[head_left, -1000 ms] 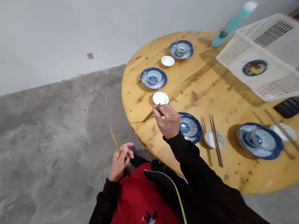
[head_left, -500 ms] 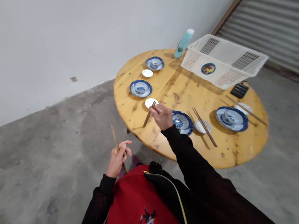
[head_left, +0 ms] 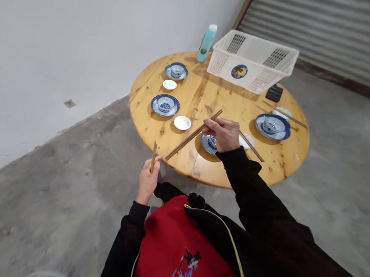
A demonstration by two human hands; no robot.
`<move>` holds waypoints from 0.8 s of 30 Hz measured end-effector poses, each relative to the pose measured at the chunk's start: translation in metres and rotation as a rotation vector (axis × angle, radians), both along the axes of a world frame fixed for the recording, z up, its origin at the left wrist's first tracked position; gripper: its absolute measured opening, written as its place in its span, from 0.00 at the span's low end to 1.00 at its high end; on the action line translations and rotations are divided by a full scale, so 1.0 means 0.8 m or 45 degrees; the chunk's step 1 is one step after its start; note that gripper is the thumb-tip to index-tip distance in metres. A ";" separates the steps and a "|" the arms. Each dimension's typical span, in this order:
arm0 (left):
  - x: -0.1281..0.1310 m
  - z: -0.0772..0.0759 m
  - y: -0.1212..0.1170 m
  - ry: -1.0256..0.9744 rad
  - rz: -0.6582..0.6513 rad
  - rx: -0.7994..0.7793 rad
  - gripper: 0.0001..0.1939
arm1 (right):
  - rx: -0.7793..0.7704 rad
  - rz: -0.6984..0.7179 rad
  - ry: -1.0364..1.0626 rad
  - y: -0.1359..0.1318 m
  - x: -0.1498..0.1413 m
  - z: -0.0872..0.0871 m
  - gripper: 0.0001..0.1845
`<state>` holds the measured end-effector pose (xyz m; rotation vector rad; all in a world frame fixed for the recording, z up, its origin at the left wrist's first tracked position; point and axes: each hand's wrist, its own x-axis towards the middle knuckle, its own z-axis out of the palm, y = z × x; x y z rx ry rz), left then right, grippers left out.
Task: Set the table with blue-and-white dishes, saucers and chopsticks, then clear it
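My right hand (head_left: pixel 223 134) pinches a pair of wooden chopsticks (head_left: pixel 189 138), which slant down to the left over the near edge of the table. Partly under that hand is a blue-and-white plate with a bowl (head_left: pixel 207 144). Just left of the chopsticks lies a small white dish (head_left: pixel 182 123). My left hand (head_left: pixel 149 174) is closed round more chopsticks (head_left: pixel 154 155) that point upward, off the table's front edge. Another pair of chopsticks (head_left: pixel 253 147) rests across a small white dish (head_left: pixel 246 140), to the right of my right hand.
The round wooden table (head_left: pixel 200 99) also bears a white plastic basket (head_left: pixel 252 61), a turquoise bottle (head_left: pixel 206 43) and a black tray-like object (head_left: pixel 274 93). Plates with bowls stand at the left (head_left: pixel 165 105), back left (head_left: pixel 176 71) and right (head_left: pixel 272 127). A wall is behind the table.
My right hand has moved right, and its chopsticks now lie at a flatter slant, away from the small white dish. My left hand has turned and risen, its chopsticks now more upright. The view has shifted.
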<state>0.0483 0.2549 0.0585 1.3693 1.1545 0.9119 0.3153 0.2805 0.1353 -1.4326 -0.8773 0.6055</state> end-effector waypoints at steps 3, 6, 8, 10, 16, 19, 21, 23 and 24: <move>0.010 -0.004 0.038 0.139 -0.090 0.162 0.18 | -0.068 0.066 0.111 0.024 0.003 -0.011 0.16; 0.022 -0.012 0.078 0.215 -0.238 0.089 0.18 | -0.156 0.121 0.243 0.060 0.006 -0.031 0.17; 0.031 -0.020 0.105 0.249 -0.332 0.009 0.18 | -0.222 0.135 0.345 0.087 0.010 -0.047 0.18; 0.041 -0.030 0.130 0.273 -0.398 -0.085 0.18 | -0.292 0.146 0.444 0.114 0.020 -0.062 0.18; 0.076 -0.048 0.190 0.168 -0.580 -0.527 0.23 | -0.394 0.158 0.608 0.178 0.066 -0.106 0.20; 0.092 -0.052 0.210 0.158 -0.680 -0.646 0.26 | -0.416 0.131 0.611 0.202 0.087 -0.124 0.20; 0.099 -0.056 0.221 0.148 -0.713 -0.696 0.26 | -0.426 0.101 0.604 0.215 0.098 -0.133 0.18; 0.106 -0.060 0.230 0.133 -0.716 -0.739 0.26 | -0.437 0.073 0.596 0.225 0.106 -0.142 0.17; 0.109 -0.062 0.234 0.130 -0.709 -0.754 0.25 | -0.448 0.060 0.591 0.229 0.110 -0.146 0.16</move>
